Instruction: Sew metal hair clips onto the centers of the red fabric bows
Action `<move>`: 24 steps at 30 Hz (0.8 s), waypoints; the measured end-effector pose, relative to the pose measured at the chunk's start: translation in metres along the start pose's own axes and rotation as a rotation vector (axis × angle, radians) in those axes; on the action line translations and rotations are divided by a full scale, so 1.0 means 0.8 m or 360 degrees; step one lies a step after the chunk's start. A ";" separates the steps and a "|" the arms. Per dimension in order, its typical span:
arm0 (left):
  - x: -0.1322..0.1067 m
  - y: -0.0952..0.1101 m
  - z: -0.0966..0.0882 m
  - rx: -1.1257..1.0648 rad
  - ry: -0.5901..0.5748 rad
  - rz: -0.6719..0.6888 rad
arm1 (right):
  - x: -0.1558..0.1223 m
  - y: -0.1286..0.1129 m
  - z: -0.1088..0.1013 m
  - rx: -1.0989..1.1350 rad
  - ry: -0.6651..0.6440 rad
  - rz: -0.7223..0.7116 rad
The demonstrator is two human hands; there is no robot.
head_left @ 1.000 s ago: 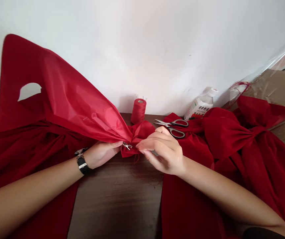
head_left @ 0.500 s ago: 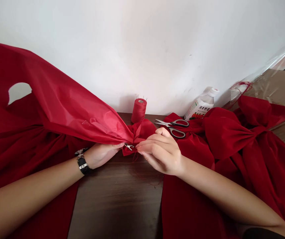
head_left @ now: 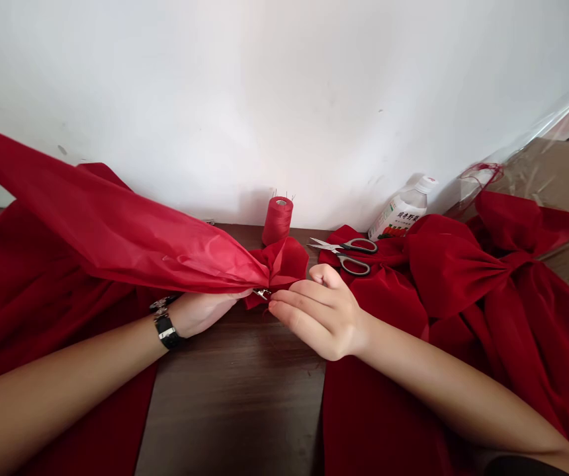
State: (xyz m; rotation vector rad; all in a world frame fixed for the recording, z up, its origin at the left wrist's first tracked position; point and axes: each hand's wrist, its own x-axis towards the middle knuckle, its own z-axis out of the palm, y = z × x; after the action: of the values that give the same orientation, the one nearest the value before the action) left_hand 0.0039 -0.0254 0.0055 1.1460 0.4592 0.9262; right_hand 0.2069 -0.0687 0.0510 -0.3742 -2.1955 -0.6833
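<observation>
My left hand (head_left: 208, 309), with a black watch strap at its wrist, is closed round the gathered neck of a long red cloth (head_left: 165, 248). The cloth fans out to the left, shiny side showing, and a short ruffled end (head_left: 289, 258) pokes out beyond the gather. At the gather sits a small silver metal fitting (head_left: 263, 293), perhaps a clip or pin; its exact kind is unclear. My right hand (head_left: 327, 314) is right beside it with fingers bent and pressed together. Whatever they pinch, if anything, is hidden. A bit of red thread hangs just below the gather.
A red thread spool (head_left: 277, 221) with needles stuck in its top stands by the wall. Half-open scissors (head_left: 344, 250) lie right of it, on red cloth. Farther right are a bottle (head_left: 401, 208), red bows (head_left: 463, 264) and a plastic-wrapped carton (head_left: 567, 192). Dark tabletop (head_left: 229, 396) shows in front.
The raised red cloth on the left has sunk lower and folded narrower. My right hand has turned slightly and dropped a little, still at the gather. The left hand has barely moved.
</observation>
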 end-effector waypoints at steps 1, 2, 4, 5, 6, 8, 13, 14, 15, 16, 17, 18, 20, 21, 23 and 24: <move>0.000 0.002 0.002 0.0042 0.0009 -0.0019 | 0.001 0.000 -0.001 -0.0040 -0.0015 -0.0028; 0.000 0.005 0.004 0.0084 0.0021 -0.0035 | 0.001 -0.001 -0.001 -0.0082 -0.0024 -0.0057; 0.000 0.009 0.008 0.0137 0.0048 -0.0044 | 0.001 -0.002 0.000 -0.0155 -0.0031 -0.0106; 0.000 0.010 0.010 0.0140 0.0058 -0.0040 | 0.000 -0.003 0.001 -0.0183 -0.0036 -0.0126; 0.000 0.011 0.011 0.0138 0.0061 -0.0043 | 0.000 -0.003 0.002 -0.0203 -0.0043 -0.0139; -0.001 0.012 0.011 0.0132 0.0063 -0.0059 | 0.000 -0.004 0.003 -0.0228 -0.0064 -0.0152; 0.000 0.011 0.010 0.0109 0.0058 -0.0072 | 0.003 -0.009 0.001 -0.0308 -0.0163 -0.0124; 0.000 0.010 0.010 0.0108 0.0049 -0.0080 | 0.003 -0.009 0.001 -0.0325 -0.0192 -0.0122; 0.001 0.010 0.010 0.0104 0.0040 -0.0088 | 0.004 -0.010 0.000 -0.0336 -0.0219 -0.0124; 0.001 0.010 0.010 0.0100 0.0031 -0.0094 | 0.005 -0.011 0.000 -0.0342 -0.0246 -0.0122; 0.002 0.010 0.011 0.0095 0.0026 -0.0095 | 0.005 -0.011 0.000 -0.0345 -0.0269 -0.0112; 0.003 0.010 0.011 0.0089 0.0024 -0.0090 | 0.005 -0.010 0.001 -0.0348 -0.0291 -0.0097; 0.003 0.009 0.011 0.0084 0.0031 -0.0074 | 0.004 -0.009 0.002 -0.0351 -0.0320 -0.0060; 0.003 0.008 0.010 0.0085 0.0037 -0.0069 | 0.003 -0.008 0.003 -0.0340 -0.0327 -0.0038; 0.001 0.007 0.007 0.0097 0.0048 -0.0073 | 0.002 -0.007 0.004 -0.0265 -0.0330 0.0024; 0.000 0.006 0.006 0.0105 0.0056 -0.0078 | 0.001 -0.006 0.004 -0.0191 -0.0323 0.0078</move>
State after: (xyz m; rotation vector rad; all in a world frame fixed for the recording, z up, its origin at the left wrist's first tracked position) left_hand 0.0052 -0.0274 0.0120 1.1744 0.5477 0.8954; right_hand 0.2021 -0.0703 0.0482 -0.5801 -2.3328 -0.7818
